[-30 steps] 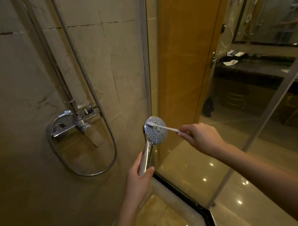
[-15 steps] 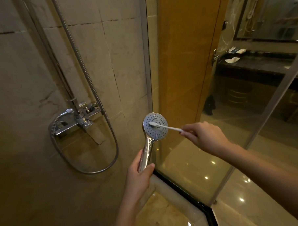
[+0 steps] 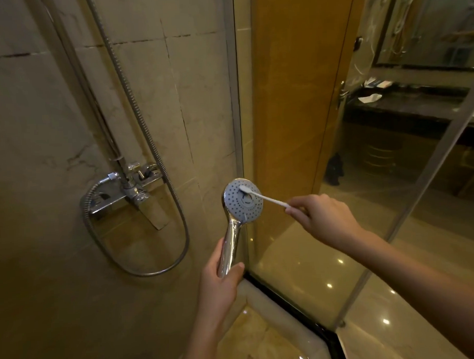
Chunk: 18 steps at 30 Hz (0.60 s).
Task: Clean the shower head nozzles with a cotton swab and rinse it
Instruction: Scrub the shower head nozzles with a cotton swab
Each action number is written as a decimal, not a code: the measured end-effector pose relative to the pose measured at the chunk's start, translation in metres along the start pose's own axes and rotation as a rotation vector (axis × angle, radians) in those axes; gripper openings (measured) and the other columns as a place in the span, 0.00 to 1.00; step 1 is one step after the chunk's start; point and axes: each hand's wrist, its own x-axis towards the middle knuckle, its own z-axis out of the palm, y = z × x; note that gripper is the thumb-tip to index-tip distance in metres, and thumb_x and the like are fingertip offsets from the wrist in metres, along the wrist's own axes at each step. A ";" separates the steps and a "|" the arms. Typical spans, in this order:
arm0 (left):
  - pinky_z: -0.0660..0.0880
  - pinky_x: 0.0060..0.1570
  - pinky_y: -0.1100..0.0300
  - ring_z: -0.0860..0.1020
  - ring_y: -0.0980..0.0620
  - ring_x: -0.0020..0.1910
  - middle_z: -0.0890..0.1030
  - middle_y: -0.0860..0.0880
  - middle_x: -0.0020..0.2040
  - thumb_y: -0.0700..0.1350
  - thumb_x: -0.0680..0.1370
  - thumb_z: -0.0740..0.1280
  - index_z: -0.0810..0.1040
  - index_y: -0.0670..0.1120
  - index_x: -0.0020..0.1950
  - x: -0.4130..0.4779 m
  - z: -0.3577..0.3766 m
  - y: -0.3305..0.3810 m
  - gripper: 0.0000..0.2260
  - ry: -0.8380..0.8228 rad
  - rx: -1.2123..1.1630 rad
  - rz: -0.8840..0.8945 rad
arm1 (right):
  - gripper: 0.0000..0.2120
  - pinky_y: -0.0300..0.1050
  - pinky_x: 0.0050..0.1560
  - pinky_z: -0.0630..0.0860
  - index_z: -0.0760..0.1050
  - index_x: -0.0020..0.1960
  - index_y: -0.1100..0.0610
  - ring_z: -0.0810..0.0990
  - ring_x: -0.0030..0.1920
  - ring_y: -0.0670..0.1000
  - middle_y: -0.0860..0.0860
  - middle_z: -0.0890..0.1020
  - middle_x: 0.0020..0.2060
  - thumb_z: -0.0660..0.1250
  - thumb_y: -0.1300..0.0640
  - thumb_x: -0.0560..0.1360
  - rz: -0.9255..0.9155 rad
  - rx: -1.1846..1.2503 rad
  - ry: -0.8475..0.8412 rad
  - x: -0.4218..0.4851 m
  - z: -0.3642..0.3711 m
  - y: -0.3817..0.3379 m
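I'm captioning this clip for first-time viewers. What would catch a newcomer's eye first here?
The round shower head, held up at centre by its chrome handle in the left hand, draws the eye first. The right hand pinches a white swab whose tip rests on the nozzle face. To the left, a chrome tap with a looping hose stands out on the tiled wall.

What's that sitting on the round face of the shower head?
The white tip of a cotton swab touches the shower head face above its centre; the right hand pinches the other end. Whatever nozzles lie under the tip are covered.
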 end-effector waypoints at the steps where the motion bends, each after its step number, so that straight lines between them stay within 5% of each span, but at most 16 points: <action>1: 0.69 0.57 0.37 0.70 0.31 0.61 0.78 0.43 0.62 0.35 0.74 0.67 0.67 0.55 0.69 0.000 -0.001 0.000 0.27 0.001 -0.002 0.006 | 0.12 0.35 0.28 0.69 0.78 0.56 0.48 0.76 0.31 0.41 0.43 0.78 0.33 0.60 0.46 0.79 0.014 0.000 0.012 0.001 -0.001 0.001; 6: 0.62 0.60 0.31 0.65 0.26 0.63 0.71 0.32 0.65 0.34 0.74 0.66 0.67 0.52 0.70 -0.002 -0.001 0.002 0.27 -0.011 -0.014 -0.036 | 0.12 0.32 0.27 0.68 0.78 0.56 0.47 0.76 0.30 0.40 0.42 0.77 0.31 0.60 0.45 0.78 -0.017 -0.005 -0.013 -0.001 0.005 0.001; 12: 0.64 0.59 0.32 0.67 0.27 0.63 0.74 0.34 0.64 0.36 0.74 0.66 0.66 0.53 0.71 0.000 -0.006 0.004 0.27 -0.008 -0.008 -0.037 | 0.12 0.36 0.29 0.74 0.78 0.56 0.48 0.77 0.30 0.41 0.44 0.77 0.31 0.60 0.46 0.79 0.026 0.040 0.003 0.001 0.005 0.003; 13: 0.71 0.55 0.34 0.73 0.29 0.58 0.75 0.33 0.61 0.36 0.75 0.66 0.66 0.53 0.71 0.000 -0.006 0.003 0.27 0.006 -0.009 -0.057 | 0.12 0.34 0.27 0.71 0.78 0.56 0.47 0.76 0.29 0.41 0.43 0.76 0.31 0.60 0.45 0.78 -0.007 0.033 -0.013 -0.002 0.009 0.000; 15: 0.78 0.28 0.57 0.81 0.47 0.31 0.79 0.34 0.47 0.36 0.75 0.66 0.66 0.53 0.71 0.001 -0.009 0.000 0.27 0.017 -0.019 -0.104 | 0.12 0.32 0.27 0.67 0.78 0.57 0.47 0.75 0.29 0.40 0.42 0.76 0.31 0.60 0.45 0.78 -0.052 0.021 -0.037 -0.006 0.013 -0.006; 16: 0.69 0.19 0.66 0.73 0.56 0.21 0.78 0.36 0.39 0.35 0.75 0.66 0.67 0.53 0.71 0.001 -0.011 -0.001 0.27 0.007 -0.039 -0.122 | 0.13 0.33 0.27 0.69 0.78 0.57 0.47 0.76 0.30 0.40 0.42 0.76 0.31 0.60 0.45 0.79 -0.040 0.016 -0.029 -0.005 0.012 -0.005; 18: 0.60 0.17 0.69 0.64 0.59 0.18 0.73 0.47 0.31 0.35 0.75 0.65 0.67 0.54 0.69 0.001 -0.010 -0.001 0.26 -0.009 -0.054 -0.143 | 0.13 0.35 0.30 0.73 0.77 0.58 0.48 0.77 0.31 0.41 0.44 0.77 0.33 0.60 0.46 0.79 0.022 0.035 -0.006 -0.001 0.009 0.001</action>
